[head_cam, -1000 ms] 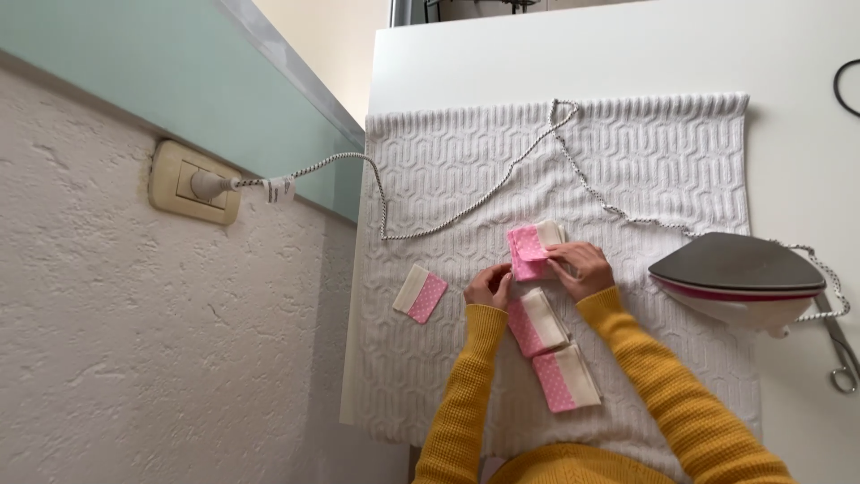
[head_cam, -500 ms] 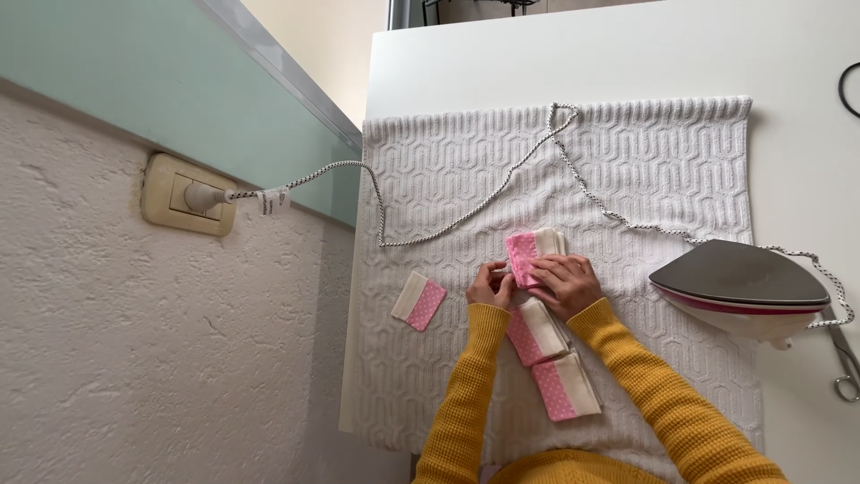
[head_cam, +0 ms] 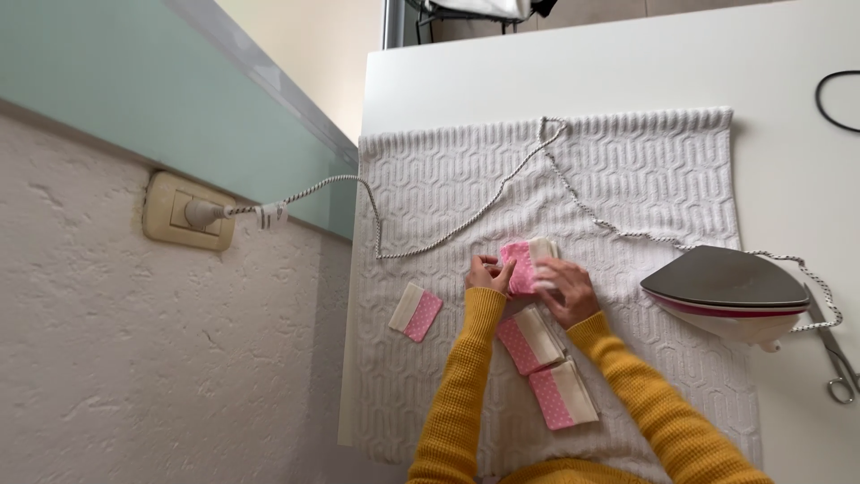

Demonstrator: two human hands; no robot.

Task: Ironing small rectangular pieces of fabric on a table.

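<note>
Here, both hands meet over a small pink-and-cream fabric piece [head_cam: 527, 264] lying near the middle of a white textured towel [head_cam: 430, 179] spread on a white table [head_cam: 627, 72]. The left hand [head_cam: 488, 273] has its fingers curled at the piece's left edge, pinching the pink dotted part, while the right hand [head_cam: 564, 289] lies flatter across its right side, fingers pressed down on the cloth; both touch the piece, though how firmly either grips it cannot be told from this height. Both arms wear mustard-yellow knitted sleeves [head_cam: 466, 385]. Just below the hands, between the forearms, lie two more folded pieces [head_cam: 546, 367] of the same pink and cream cloth, one after the other, running down towards the person. A fourth folded piece [head_cam: 416, 312] lies apart on the left part of the towel. To the right, near the towel's edge, an iron [head_cam: 726, 291] rests tipped on its side with its grey soleplate facing up. Its braided cord [head_cam: 466, 220] loops across the towel and runs left to a plug in a cream wall socket [head_cam: 188, 213]. A pair of scissors [head_cam: 838, 358] lies on the table beyond the iron, at the right edge of the view.
</note>
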